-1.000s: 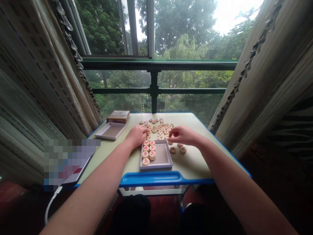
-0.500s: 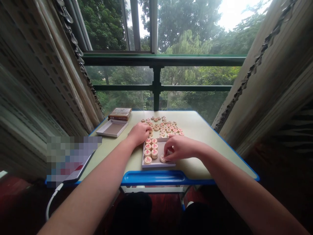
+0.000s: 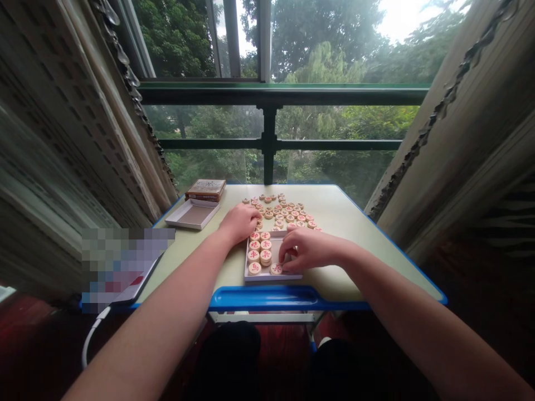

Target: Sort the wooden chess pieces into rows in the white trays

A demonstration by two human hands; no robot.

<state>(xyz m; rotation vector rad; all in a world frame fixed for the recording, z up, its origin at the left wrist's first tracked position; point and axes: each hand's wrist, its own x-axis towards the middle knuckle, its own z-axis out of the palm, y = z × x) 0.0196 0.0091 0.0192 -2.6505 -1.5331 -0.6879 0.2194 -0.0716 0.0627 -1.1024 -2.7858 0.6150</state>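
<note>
Round wooden xiangqi pieces with red characters stand in two columns along the left side of a shallow white box (image 3: 279, 277). At the box's front, a xiangqi piece (image 3: 276, 268) lies flat, and the fingertips of my right hand (image 3: 307, 249) are closed against its right side. Beyond the box's far left corner rests my left hand (image 3: 239, 221), its fingers curled down by loose pieces; what they hold, if anything, is hidden. Several loose xiangqi pieces (image 3: 289, 210), face up, are spread over the table behind the box.
A shallow box lid or tray (image 3: 193, 213) lies at the back left, before a brown box (image 3: 205, 190). A device with a white cable (image 3: 94, 323) sits on the left edge, partly blurred out. The pale table (image 3: 343, 223) has a blue rim and faces a window railing.
My right hand has slid the piece slightly left inside the box, closer to the column. My left hand has stayed by the loose pieces. The view has shifted a little.
</note>
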